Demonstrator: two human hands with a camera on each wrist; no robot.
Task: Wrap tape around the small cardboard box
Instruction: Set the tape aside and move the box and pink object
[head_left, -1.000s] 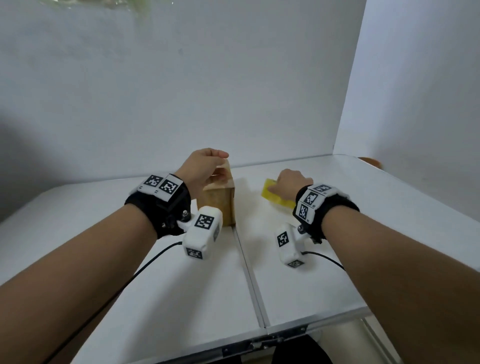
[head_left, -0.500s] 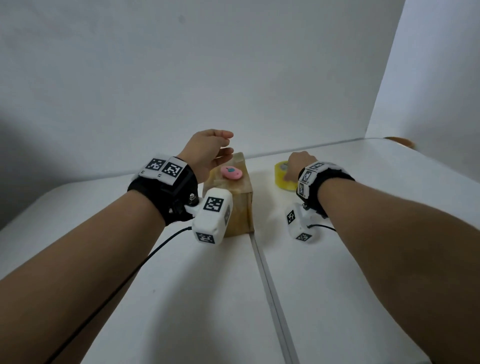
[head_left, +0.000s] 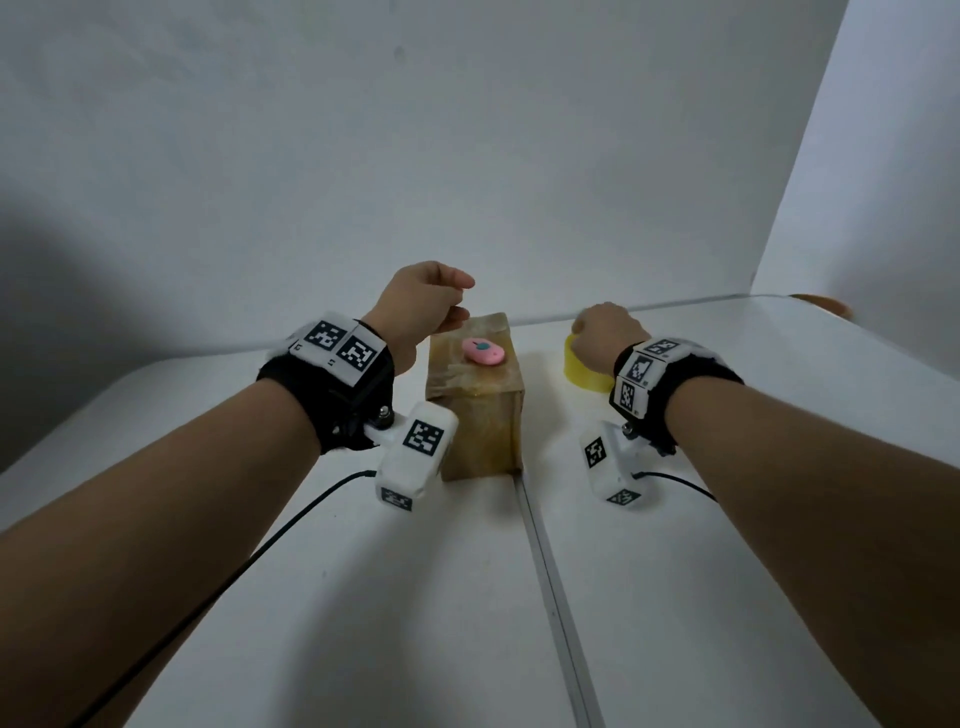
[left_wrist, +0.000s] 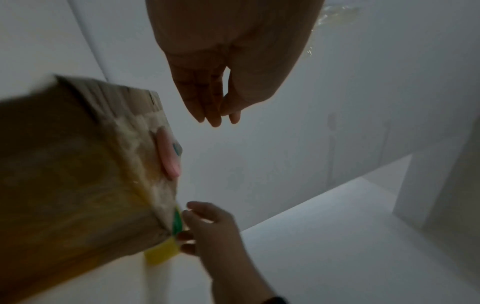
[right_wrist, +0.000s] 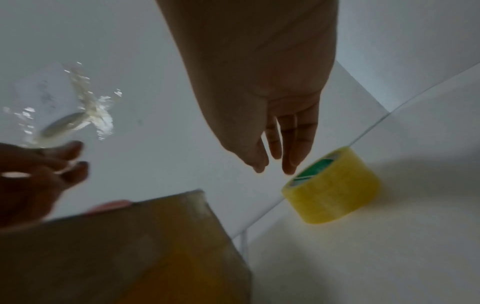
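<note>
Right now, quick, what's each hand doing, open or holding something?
Left hand: open, loosely curled above the box, holding nothing.
Right hand: open, fingers straight, just short of the tape roll.

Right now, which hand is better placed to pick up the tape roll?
The right hand: its fingers reach just above the yellow tape roll. The left hand hovers over the cardboard box, farther away.

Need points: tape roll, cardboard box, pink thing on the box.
tape roll (right_wrist: 335, 189), right wrist view, yellow outer band.
cardboard box (head_left: 480, 436), head view, front face.
pink thing (head_left: 484, 352), head view, its top.
</note>
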